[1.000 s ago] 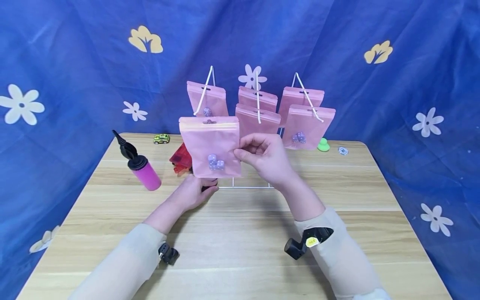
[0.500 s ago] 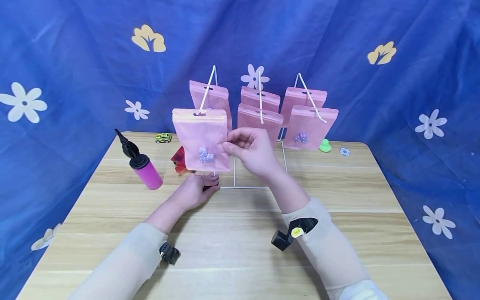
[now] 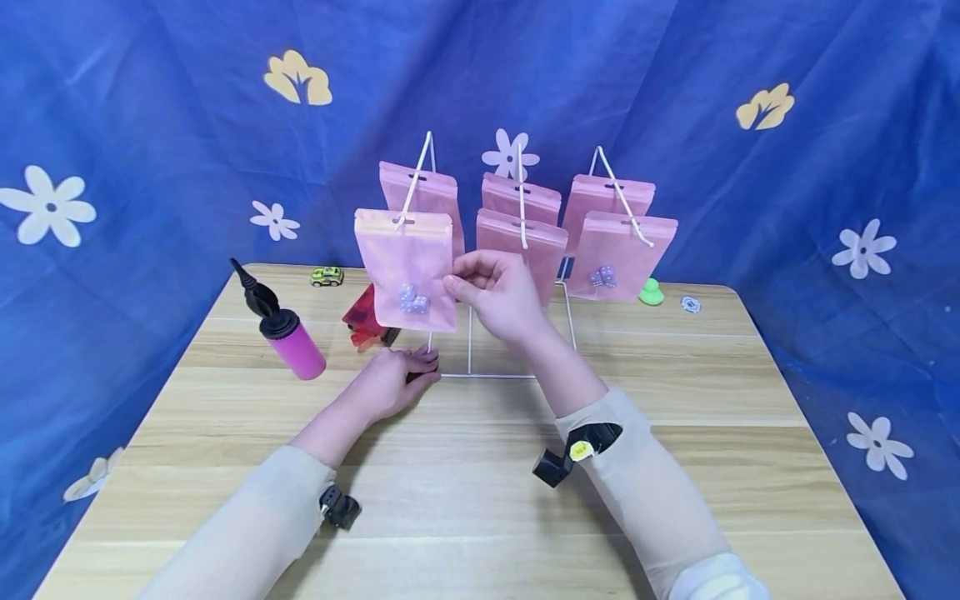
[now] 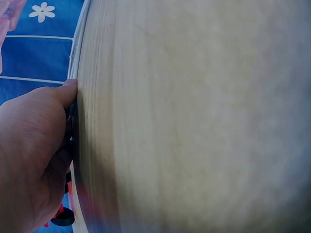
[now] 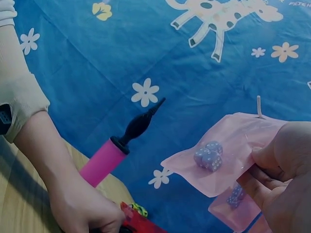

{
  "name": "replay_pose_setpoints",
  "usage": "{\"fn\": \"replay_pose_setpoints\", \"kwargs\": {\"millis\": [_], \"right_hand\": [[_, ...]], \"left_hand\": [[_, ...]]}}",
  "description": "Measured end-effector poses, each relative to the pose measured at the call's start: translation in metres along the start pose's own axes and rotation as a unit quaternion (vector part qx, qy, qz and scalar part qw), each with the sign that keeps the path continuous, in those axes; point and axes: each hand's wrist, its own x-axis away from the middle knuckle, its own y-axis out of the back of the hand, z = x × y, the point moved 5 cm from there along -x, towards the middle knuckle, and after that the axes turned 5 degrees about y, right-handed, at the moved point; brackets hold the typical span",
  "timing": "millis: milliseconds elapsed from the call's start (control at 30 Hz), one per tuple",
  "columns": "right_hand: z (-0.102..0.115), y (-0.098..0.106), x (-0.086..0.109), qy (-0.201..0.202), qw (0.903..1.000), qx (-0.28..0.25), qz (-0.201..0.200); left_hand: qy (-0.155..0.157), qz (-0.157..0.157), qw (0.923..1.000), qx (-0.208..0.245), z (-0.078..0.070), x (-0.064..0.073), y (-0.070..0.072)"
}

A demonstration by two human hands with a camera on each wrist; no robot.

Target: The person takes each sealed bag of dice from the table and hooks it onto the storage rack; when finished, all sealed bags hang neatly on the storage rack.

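Note:
My right hand (image 3: 498,296) pinches the right edge of a pink zip bag (image 3: 405,258) with purple dice (image 5: 209,156) inside. The bag's top slot is at the tip of the left prong (image 5: 259,107) of a white wire display rack (image 3: 470,342), and the tip shows at the bag's top edge. My left hand (image 3: 390,382) holds the rack's front left base corner, low on the table; its thumb lies along the wire in the left wrist view. Several more pink bags (image 3: 622,250) hang on the prongs, one directly behind the held bag.
A pink hand pump (image 3: 296,343) with a black nozzle lies left on the wooden table (image 3: 480,500). Behind the left hand is a red object (image 3: 363,317), partly hidden. A toy car (image 3: 327,276), a green item (image 3: 651,292) and a small chip (image 3: 691,304) lie near the back edge.
My right hand has carried the bag leftward and slightly up, bringing its slot to the left prong's tip. The left hand stays at the rack's base.

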Motion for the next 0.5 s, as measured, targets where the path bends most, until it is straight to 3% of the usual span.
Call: {"fn": "replay_pose_setpoints", "kwargs": {"millis": [200,500], "right_hand": [[-0.007,0.002,-0.006,-0.01,0.9996,0.012,-0.022],[-0.009,0.002,-0.012,-0.004,0.9984,0.007,-0.056]], "left_hand": [[0.027,0.018,0.9995,0.003,0.001,-0.001,-0.001],[0.03,0.024,0.9992,-0.008,0.001,-0.001,-0.001]]}}
